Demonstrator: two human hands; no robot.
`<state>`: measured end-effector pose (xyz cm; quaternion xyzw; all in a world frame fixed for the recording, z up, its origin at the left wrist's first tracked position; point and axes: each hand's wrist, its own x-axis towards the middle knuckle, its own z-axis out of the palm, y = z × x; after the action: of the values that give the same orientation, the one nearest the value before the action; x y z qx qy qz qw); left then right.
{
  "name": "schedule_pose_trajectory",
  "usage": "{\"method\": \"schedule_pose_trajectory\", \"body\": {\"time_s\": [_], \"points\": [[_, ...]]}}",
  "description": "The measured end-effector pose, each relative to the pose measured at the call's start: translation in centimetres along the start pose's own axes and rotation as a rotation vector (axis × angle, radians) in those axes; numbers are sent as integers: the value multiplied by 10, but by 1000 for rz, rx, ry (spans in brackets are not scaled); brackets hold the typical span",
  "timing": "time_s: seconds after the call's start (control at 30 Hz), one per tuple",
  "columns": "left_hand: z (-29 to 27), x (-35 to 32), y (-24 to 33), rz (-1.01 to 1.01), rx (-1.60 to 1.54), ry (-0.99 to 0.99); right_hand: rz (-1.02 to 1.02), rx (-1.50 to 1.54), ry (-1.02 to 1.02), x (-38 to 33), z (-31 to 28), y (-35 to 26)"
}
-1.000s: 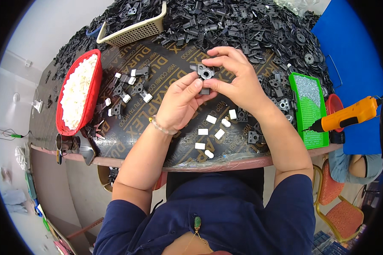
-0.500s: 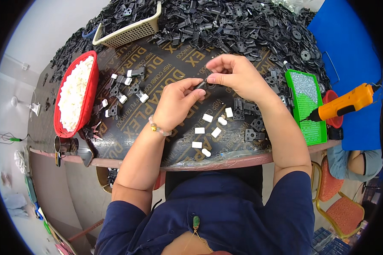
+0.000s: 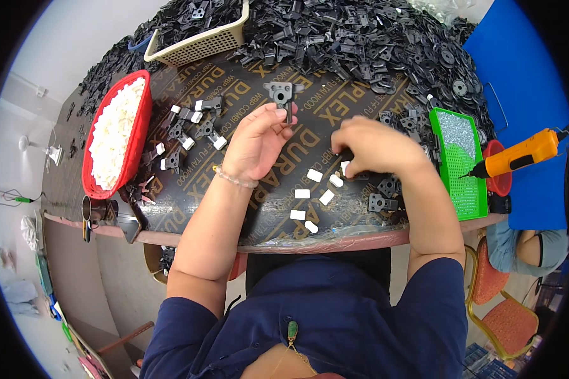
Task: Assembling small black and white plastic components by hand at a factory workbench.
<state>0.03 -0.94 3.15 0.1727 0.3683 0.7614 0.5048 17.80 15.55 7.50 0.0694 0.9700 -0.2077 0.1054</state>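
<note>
My left hand (image 3: 257,140) is closed on a black plastic bracket (image 3: 281,95), which stands up from the fingertips with its wide, holed end away from me. My right hand (image 3: 376,148) reaches down over the table, thumb and fingers curved apart around a small white block (image 3: 345,167). The hand partly hides that block, and the thumb is at its edge. Just left and nearer to me lie several loose white blocks (image 3: 302,194). Black brackets (image 3: 382,203) lie by my right forearm, some hidden under it.
A red basket (image 3: 144,120) of white pieces stands left, beside brackets with white ends (image 3: 207,129). Black parts (image 3: 354,44) heap up behind, around a beige basket (image 3: 202,52). At right are a green tray (image 3: 471,205) of small metal pieces and an orange electric screwdriver (image 3: 518,153).
My hands have parted. The left has raised the bracket, now showing its holed face; the right has moved down and right to the white blocks.
</note>
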Motion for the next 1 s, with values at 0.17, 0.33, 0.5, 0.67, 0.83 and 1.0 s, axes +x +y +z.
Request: {"method": "schedule_pose_trajectory", "body": {"time_s": [0.17,0.33,0.5,0.67,0.83,1.0], "points": [[-8,5,2,-67,-203,-69,22,2,-59,12,15,-8],[3,0,3,-14,-155,-51,-69,285,432,22,12,-5],[4,1,-6,101,0,10,-73,1380,579,32,18,-24],[12,-2,-8,182,-8,48,-82,1444,695,44,34,-30],[11,-2,-14,261,58,67,-19,1695,544,44,36,-34],[19,-5,-20,413,207,102,-27,1538,567,46,37,-30]]}}
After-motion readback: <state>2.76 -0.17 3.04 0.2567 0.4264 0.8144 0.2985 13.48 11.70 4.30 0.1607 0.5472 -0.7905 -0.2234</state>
